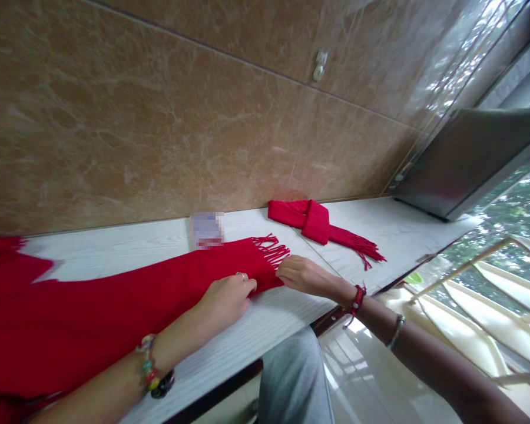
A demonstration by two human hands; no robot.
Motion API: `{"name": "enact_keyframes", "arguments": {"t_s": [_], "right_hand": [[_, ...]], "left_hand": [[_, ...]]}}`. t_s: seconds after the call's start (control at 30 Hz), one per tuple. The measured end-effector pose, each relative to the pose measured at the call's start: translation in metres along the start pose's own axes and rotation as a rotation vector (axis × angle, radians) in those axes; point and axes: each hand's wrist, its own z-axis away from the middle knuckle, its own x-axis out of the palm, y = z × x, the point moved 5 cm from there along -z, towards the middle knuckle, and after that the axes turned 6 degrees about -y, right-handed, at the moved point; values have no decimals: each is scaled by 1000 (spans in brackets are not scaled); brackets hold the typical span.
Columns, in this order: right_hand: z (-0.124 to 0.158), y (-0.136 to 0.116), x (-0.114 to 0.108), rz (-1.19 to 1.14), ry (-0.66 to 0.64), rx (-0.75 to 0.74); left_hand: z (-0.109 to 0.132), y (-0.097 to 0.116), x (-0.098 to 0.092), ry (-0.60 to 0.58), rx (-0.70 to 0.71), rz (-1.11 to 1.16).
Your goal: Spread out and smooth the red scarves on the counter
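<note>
A long red scarf stretches over the white table from the left, its fringed end near the middle. My left hand pinches the scarf's near edge a little short of the fringe, a ring on one finger. At the fringed end, my right hand has its fingers closed on the corner of the scarf. Behind it and to the right lies a second red scarf, folded into a band with a wrapped section and its fringe pointing right.
A pale, blurred-out packet lies behind the long scarf. The brown marbled wall borders the table. A dark metal box stands at the far right, near cream chairs. More red cloth is at far left.
</note>
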Motion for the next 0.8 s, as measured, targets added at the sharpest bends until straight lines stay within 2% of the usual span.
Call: {"name": "enact_keyframes", "arguments": {"t_s": [0.17,0.37,0.47,0.6,0.8], "right_hand": [[8,-2,-1,-100,15,25],[14,-13,5,-48,-31,-114],[15,-15,6,-28,-38,-116],[11,-18,3,24,-2,-99],[4,-17,-7,142,97,-86]], "left_hand": [[2,11,3,-8,-48,-132],[2,16,0,-7,-93,-195],[3,16,0,4,-79,-185],[3,12,-2,39,-76,-146],[2,3,-15,61,-99,-109]]}}
